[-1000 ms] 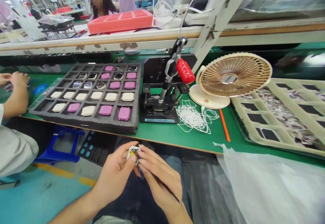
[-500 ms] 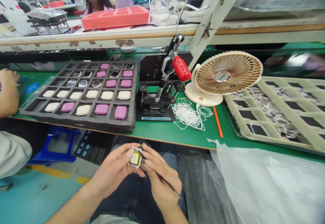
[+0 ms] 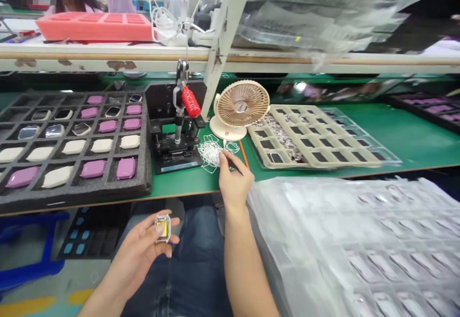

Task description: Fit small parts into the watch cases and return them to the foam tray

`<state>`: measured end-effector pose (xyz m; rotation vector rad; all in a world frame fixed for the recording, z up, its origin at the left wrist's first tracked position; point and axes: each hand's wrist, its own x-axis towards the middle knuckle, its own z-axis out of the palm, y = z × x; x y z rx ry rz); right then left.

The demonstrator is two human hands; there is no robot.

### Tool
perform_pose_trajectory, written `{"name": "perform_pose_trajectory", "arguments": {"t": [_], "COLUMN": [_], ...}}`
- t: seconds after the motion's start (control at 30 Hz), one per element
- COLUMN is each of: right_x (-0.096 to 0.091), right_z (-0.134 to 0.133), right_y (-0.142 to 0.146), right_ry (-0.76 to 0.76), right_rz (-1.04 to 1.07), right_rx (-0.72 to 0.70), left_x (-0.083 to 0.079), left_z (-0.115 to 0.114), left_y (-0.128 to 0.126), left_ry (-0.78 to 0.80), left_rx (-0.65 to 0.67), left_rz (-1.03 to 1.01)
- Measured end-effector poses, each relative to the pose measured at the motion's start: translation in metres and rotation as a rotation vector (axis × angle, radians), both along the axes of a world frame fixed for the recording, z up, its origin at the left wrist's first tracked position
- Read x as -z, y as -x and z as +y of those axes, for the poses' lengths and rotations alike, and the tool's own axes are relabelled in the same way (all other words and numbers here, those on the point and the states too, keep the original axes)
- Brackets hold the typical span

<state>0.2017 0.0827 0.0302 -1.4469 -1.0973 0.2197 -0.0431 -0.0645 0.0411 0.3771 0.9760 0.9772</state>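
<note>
My left hand [image 3: 143, 247] is low over my lap, fingers closed round a small square case [image 3: 162, 227] with a yellow part inside. My right hand [image 3: 233, 178] is up at the edge of the green bench, fingers pinched on a thin dark tool [image 3: 235, 166], its tip at a tangle of white thread-like rings [image 3: 211, 153]. The two hands are well apart.
A black foam tray [image 3: 143, 182] of purple, cream and glassy cases lies left. A hand press with a red handle [image 3: 190, 101], a small beige fan [image 3: 241, 105], an orange stick [image 3: 243, 154] and a cream compartment tray [image 3: 316, 163] stand behind. Clear plastic sheets [image 3: 359, 240] cover the right.
My right hand left the case and reached up to the white rings on the bench. My left hand kept the case and sank left. The view swung right.
</note>
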Motion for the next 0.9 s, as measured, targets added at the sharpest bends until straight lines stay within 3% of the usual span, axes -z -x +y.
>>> {"name": "perform_pose_trajectory", "arguments": {"t": [0.13, 0.23, 0.37, 0.43, 0.53, 0.6, 0.7, 0.77, 0.8, 0.9], "right_x": [0.004, -0.005, -0.024, -0.038, -0.068, -0.091, -0.116, -0.122, -0.123, -0.120], "right_z": [-0.008, -0.036, -0.113, -0.161, -0.216, -0.223, -0.175, -0.113, -0.079, 0.013], "right_y": [-0.003, 0.003, 0.011, 0.009, -0.013, -0.040, -0.090, -0.122, -0.136, -0.168], "right_ry": [0.015, 0.030, 0.100, 0.223, 0.473, 0.567, 0.631, 0.709, 0.818, 0.954], "right_rz": [0.022, 0.082, 0.235, 0.237, 0.053, -0.195, -0.635, -0.958, -1.089, -1.153], "right_rx": [0.058, 0.011, -0.183, -0.252, -0.308, -0.302, -0.205, -0.059, 0.008, 0.050], "left_x": [0.010, 0.019, 0.029, 0.033, 0.036, 0.035, 0.030, 0.027, 0.025, 0.027], "left_z": [-0.004, -0.003, 0.003, 0.006, 0.008, 0.008, 0.004, -0.001, -0.005, -0.018], "left_y": [0.000, -0.002, -0.008, -0.012, -0.019, -0.025, -0.034, -0.036, -0.034, -0.021], "left_ry": [0.020, 0.056, 0.099, 0.104, 0.114, 0.119, 0.121, 0.126, 0.129, 0.158], "left_rx": [0.021, 0.017, 0.084, 0.137, 0.188, 0.201, 0.231, 0.262, 0.267, 0.243], "left_rz": [0.004, -0.005, -0.014, -0.030, -0.065, -0.077, -0.095, -0.115, -0.129, -0.184]}}
